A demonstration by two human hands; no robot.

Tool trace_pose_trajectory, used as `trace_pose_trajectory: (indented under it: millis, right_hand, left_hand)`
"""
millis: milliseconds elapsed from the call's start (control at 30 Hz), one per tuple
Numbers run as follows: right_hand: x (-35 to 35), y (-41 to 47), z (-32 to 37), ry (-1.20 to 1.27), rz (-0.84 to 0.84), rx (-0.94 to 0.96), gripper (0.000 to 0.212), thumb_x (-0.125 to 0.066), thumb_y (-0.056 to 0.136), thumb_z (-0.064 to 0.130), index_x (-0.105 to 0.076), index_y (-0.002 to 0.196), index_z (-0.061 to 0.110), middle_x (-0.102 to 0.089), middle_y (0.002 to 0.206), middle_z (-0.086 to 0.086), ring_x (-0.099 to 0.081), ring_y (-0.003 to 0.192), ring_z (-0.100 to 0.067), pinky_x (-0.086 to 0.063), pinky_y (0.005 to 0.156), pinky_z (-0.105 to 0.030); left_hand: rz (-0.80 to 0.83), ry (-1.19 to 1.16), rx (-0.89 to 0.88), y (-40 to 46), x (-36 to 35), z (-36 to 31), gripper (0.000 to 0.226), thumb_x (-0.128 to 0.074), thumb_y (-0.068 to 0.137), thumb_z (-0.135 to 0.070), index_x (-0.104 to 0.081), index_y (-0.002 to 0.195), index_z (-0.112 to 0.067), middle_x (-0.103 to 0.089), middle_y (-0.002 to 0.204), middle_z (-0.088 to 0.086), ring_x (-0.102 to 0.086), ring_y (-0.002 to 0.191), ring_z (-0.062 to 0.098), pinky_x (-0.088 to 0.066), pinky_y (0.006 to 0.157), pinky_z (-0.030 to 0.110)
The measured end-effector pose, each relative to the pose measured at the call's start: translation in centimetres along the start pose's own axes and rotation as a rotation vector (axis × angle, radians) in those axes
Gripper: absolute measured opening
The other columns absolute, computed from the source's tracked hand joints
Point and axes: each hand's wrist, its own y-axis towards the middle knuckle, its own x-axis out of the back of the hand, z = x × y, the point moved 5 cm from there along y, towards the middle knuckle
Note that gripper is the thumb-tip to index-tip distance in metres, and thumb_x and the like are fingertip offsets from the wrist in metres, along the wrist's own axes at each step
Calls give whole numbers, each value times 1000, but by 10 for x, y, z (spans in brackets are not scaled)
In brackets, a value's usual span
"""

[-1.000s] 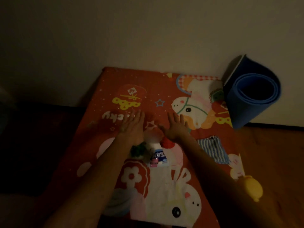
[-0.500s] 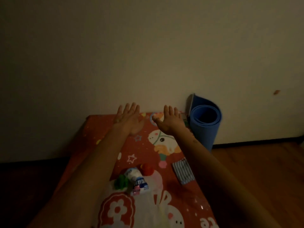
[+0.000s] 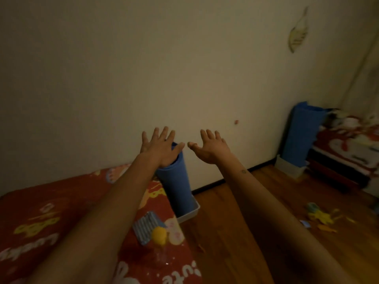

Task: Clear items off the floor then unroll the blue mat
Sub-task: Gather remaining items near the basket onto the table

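Hands first: we see 2 of them stretched out ahead toward the wall (image 3: 184,68), both empty with fingers spread wide. The left hand (image 3: 159,147) sits in front of the top of the rolled blue mat (image 3: 176,187), overlapping it in our view; we cannot tell whether it touches the roll. The right hand (image 3: 211,146) is just right of the mat's top, clear of it, palm angled toward the wall.

The blue mat stands upright against the wall, its foot in a shallow white tray (image 3: 191,212) on the wooden floor (image 3: 235,222). Left of the mat spreads a red cartoon-print sheet (image 3: 51,212). On that sheet, below and left of the mat's foot, lie a blue striped cloth (image 3: 145,224) and a yellow toy (image 3: 159,235), which overlaps the cloth's lower corner.

Far right of the mat, a 2nd blue roll (image 3: 301,134) stands by the wall in another white tray (image 3: 291,168), beside more red printed bedding (image 3: 348,144). On the floor well right of the mat, small yellow and blue bits (image 3: 322,217) are scattered; they are too blurred to name.
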Motion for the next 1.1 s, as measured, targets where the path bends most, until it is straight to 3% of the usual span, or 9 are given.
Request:
trace_pose_trajectory:
  millis: [133,333,767,1100]
  right_hand:
    - [24,-23,-82,-35,-10,-89,89,-19,88,77,-4,156,22,-1,165,-4,4,150,-30,-7,119,-51]
    - [39,-26,-162,-55,-22,-203,86,-20,89,76,-5,156,24,-2,164,-3,4,150,-30,-6,119,-51]
    - [58,46,-256,-97,-64,-264,85,-25,93,71,-7,156,17,-5,164,-6,-1,150,-27,-9,121,-49]
    - [24,130,-341,-66,-32,-178,85,-24,93,70,-6,156,16,-6,164,-6,-3,150,-27,-10,119,-47]
  left_hand:
    - [18,-16,-106,21,-5,-92,82,0,87,-74,2,154,-28,9,163,-1,7,148,28,6,113,63]
    - [14,-24,-204,63,-5,-172,81,3,87,-73,5,154,-27,11,162,-1,8,148,28,8,115,60]
    - [19,-80,-281,173,-21,-241,80,-2,91,-69,3,154,-21,7,163,6,6,149,28,4,119,50]
    - [65,-61,-191,256,-71,-287,81,-4,92,-68,1,155,-17,6,163,7,4,149,27,1,120,46]
